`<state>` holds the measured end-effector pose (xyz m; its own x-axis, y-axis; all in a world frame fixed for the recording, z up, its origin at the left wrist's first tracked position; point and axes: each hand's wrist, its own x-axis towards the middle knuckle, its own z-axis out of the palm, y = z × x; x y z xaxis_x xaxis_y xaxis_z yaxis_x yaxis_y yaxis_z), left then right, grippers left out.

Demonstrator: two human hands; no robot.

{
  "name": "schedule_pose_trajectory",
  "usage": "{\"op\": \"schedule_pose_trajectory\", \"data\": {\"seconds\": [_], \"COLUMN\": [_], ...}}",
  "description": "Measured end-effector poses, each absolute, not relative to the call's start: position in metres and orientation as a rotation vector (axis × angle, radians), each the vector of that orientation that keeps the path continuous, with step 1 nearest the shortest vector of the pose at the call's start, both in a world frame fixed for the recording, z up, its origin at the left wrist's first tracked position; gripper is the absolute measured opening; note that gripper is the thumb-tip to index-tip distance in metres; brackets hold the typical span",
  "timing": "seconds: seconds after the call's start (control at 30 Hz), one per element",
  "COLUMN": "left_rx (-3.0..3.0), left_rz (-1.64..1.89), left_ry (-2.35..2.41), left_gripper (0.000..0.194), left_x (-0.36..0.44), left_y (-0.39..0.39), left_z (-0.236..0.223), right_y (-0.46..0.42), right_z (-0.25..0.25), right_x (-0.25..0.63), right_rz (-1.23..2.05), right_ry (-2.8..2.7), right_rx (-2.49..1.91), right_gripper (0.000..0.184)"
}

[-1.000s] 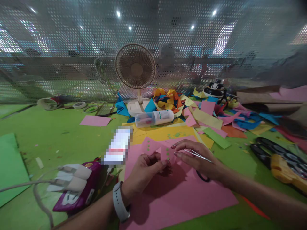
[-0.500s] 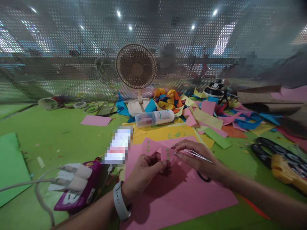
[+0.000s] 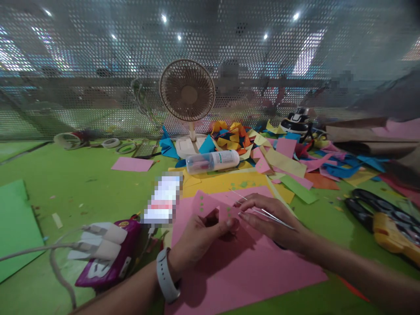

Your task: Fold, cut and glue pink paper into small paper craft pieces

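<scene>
My left hand [image 3: 198, 236], with a pale watch strap on the wrist, pinches a small folded pink paper piece [image 3: 202, 202] that carries several green dots. In my right hand [image 3: 269, 214] is a pair of metal tweezers [image 3: 275, 219], with the tips pointing up and to the left. Thumb and fingertips of that hand are at the right edge of the folded piece; I cannot tell whether they grip it too. Both hands are above a large pink paper sheet [image 3: 249, 280]. Behind it, tiny green paper bits [image 3: 242, 183] lie on a yellow sheet [image 3: 193, 188].
A lit phone [image 3: 162, 199] and a purple power strip [image 3: 108, 267] with white plugs are at left. Behind stand a fan [image 3: 187, 92] and a lying clear bottle [image 3: 213, 162]. Coloured paper scraps [image 3: 285, 162] are heaped at back right; a black-and-yellow tool [image 3: 387, 227] lies right.
My right hand has shifted slightly, and the tweezers' tips now stick out farther up and left, beyond the fingers. The left hand still pinches the folded pink paper, which tilts a little differently.
</scene>
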<state>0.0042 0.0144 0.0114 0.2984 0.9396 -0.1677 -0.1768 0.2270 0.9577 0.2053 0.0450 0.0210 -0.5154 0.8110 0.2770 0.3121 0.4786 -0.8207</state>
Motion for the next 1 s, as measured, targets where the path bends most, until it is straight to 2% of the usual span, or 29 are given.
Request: {"op": "schedule_pose_trajectory", "data": {"seconds": [0.27, 0.53, 0.73, 1.0], "left_rx": [1.062, 1.100, 1.020, 1.001], "left_rz": [0.949, 0.870, 1.021, 0.992], "left_ry": [0.898, 0.929, 0.851, 0.911], "left_gripper": [0.022, 0.030, 0.055, 0.041], "left_x": [0.004, 0.003, 0.002, 0.001], "left_y": [0.014, 0.014, 0.016, 0.018], "left_z": [0.012, 0.014, 0.012, 0.013], "right_y": [0.043, 0.044, 0.061, 0.097], "right_z": [0.024, 0.023, 0.023, 0.034], "right_x": [0.204, 0.205, 0.211, 0.237], "right_rz": [0.967, 1.058, 1.027, 0.899], "right_ry": [-2.061, -1.995, -1.823, -1.630], "right_rx": [-0.926, -0.956, -1.075, -1.128], "right_gripper": [0.010, 0.009, 0.017, 0.023]}}
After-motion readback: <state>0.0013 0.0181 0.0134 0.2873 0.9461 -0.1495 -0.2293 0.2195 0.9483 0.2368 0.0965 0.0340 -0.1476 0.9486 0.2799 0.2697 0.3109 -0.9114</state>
